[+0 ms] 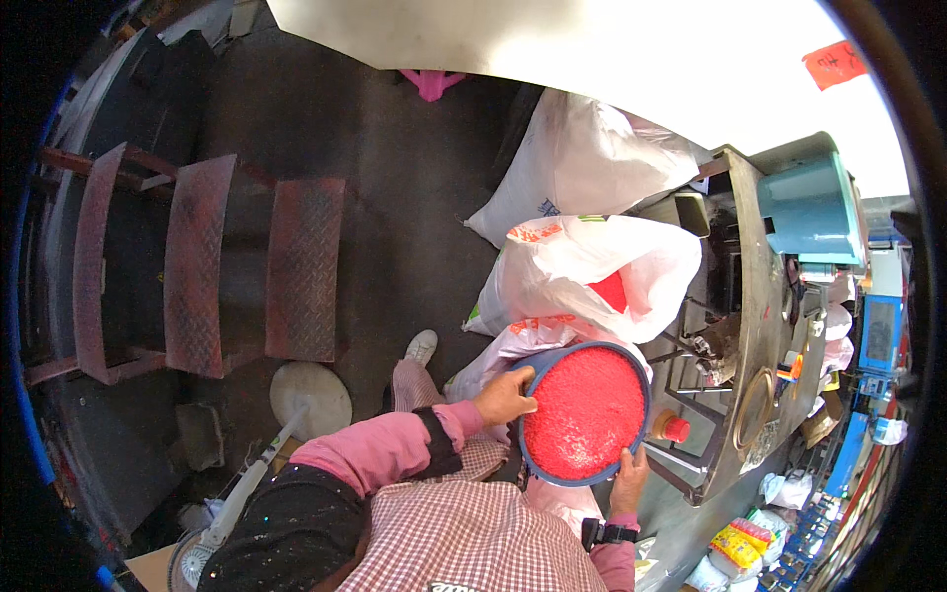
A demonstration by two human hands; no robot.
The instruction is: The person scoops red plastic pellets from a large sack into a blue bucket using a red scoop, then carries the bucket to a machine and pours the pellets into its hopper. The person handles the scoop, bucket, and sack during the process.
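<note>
A round blue-grey bucket (646,380) full of bright red granules (582,409) is held in front of my body. My left hand (506,397) grips its left rim, thumb on the edge over the granules. On the lower right side, my right hand (629,479) holds the wall, its fingers partly hidden beneath. Just beyond the bucket stands an open white sack (552,257) with more red granules (612,291) inside. Another white sack (493,355) lies partly behind the bucket.
A large white sack (582,148) stands farther off. To the right is a metal table (745,296) bearing a teal bin (809,212); a red-capped jar (674,429) sits by its legs. Red metal steps (306,266) stand left, near a white fan (311,395).
</note>
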